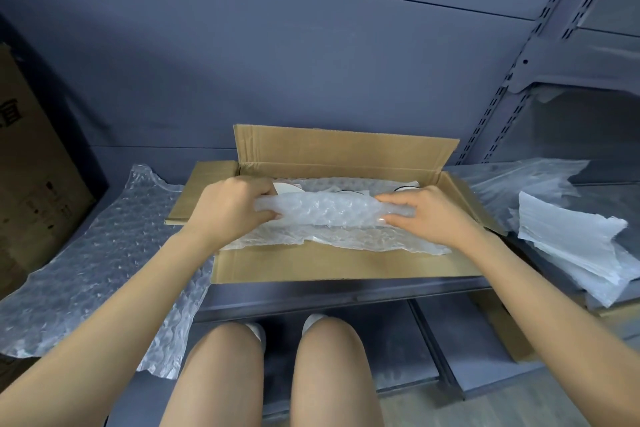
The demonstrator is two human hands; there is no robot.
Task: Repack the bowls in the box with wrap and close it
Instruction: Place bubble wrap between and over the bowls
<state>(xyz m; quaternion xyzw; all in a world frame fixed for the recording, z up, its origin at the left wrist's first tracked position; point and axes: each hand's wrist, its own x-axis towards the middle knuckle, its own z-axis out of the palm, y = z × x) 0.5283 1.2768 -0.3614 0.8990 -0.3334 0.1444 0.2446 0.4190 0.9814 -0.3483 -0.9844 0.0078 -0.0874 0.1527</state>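
Corrugated cardboard box sits on the dark metal shelf, its long side along the shelf's front edge, all four flaps open: the rear flap stands upright, the front flap lies toward the person. Both hands are over the box interior. The left hand pinches one end of a bunched strip of bubble wrap; the right hand grips the opposite end, fingers closed on the film. The strip is held stretched across the box, with further wrap draped beneath it over the front wall. Bowls are only partly visible: white rims show behind the strip, toward the rear of the box, with wrap lying around them; their number cannot be determined. A large loose sheet of bubble wrap hangs over the shelf's left end, beside another carton; thin foam sheets lie at the right end. Assessment: the padding stage is in hand, closure not begun. The next move appears to call for lowering the strip onto the bowls, tucking its loose edges inside the walls, then folding the side flaps before the long ones.
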